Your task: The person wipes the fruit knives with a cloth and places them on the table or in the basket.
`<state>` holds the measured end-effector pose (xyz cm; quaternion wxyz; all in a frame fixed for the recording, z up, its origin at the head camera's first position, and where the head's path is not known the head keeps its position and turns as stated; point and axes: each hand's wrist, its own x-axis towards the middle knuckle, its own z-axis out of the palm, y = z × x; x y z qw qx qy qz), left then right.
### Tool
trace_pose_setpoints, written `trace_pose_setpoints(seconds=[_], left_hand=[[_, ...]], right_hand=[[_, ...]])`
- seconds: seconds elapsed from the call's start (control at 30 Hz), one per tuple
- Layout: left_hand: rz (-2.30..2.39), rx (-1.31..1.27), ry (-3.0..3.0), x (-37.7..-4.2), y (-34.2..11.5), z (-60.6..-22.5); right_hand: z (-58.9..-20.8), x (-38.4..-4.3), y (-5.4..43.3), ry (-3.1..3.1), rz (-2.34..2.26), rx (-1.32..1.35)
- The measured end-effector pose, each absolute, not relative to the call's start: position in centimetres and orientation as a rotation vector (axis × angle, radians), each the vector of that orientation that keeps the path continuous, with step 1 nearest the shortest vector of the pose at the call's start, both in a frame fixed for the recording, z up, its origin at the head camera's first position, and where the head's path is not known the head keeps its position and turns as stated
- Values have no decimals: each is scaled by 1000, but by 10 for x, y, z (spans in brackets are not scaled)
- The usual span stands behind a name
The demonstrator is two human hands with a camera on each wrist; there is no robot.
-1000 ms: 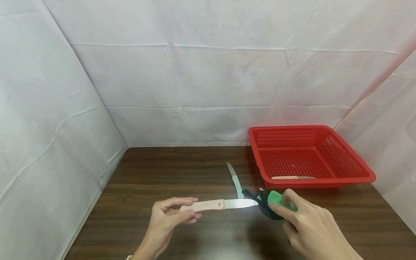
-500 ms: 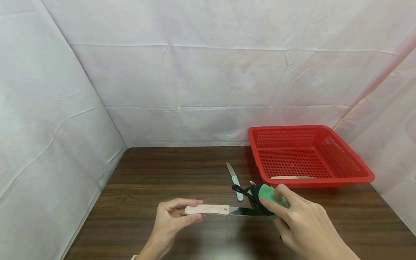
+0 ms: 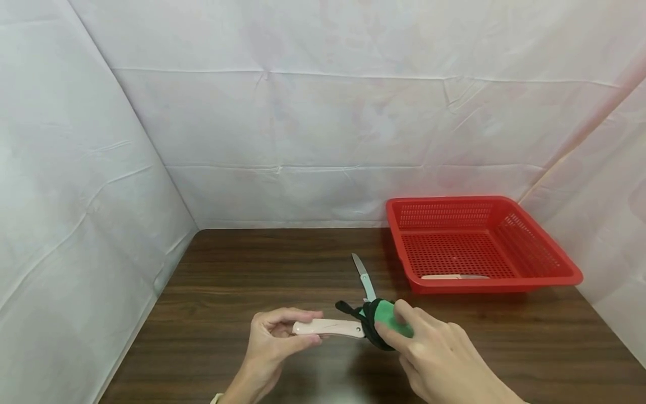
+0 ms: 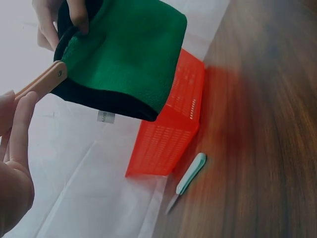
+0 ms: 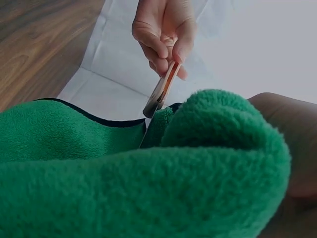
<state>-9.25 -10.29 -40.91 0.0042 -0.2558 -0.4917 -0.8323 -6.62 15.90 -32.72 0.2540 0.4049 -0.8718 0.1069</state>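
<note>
My left hand point(image 3: 272, 345) pinches the pale pink handle of a folding knife point(image 3: 330, 327) between thumb and fingers, with the knife held level. A green cloth with black edging point(image 3: 391, 318) is gripped in my right hand point(image 3: 436, 353), folded over the blade right up to the handle. From the head view the blade is hidden; in the right wrist view a thin strip of the blade point(image 5: 149, 130) shows going in between the cloth's folds. Behind the cloth, a pale green folding knife point(image 3: 365, 283) lies unfolded on the table, its handle end partly covered in the head view.
At the back right stands a red plastic basket point(image 3: 497, 286), with a pale-handled knife point(image 3: 441, 276) lying inside near its front wall. The dark wooden table point(image 3: 242, 264) is bounded by white sheeting point(image 3: 323, 123) at the back and sides.
My right hand has moved left with the cloth, sliding from the blade's tip to the handle and covering the blade. My left hand and the knife have shifted slightly right.
</note>
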Motion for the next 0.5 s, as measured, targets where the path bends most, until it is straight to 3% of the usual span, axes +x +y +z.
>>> trace_pose_setpoints(seconds=[0.5], left_hand=[[-2680, -877, -1348, -89, -109, -410]], right_hand=[[-331, -63, 167, -2376, 231, 1075]])
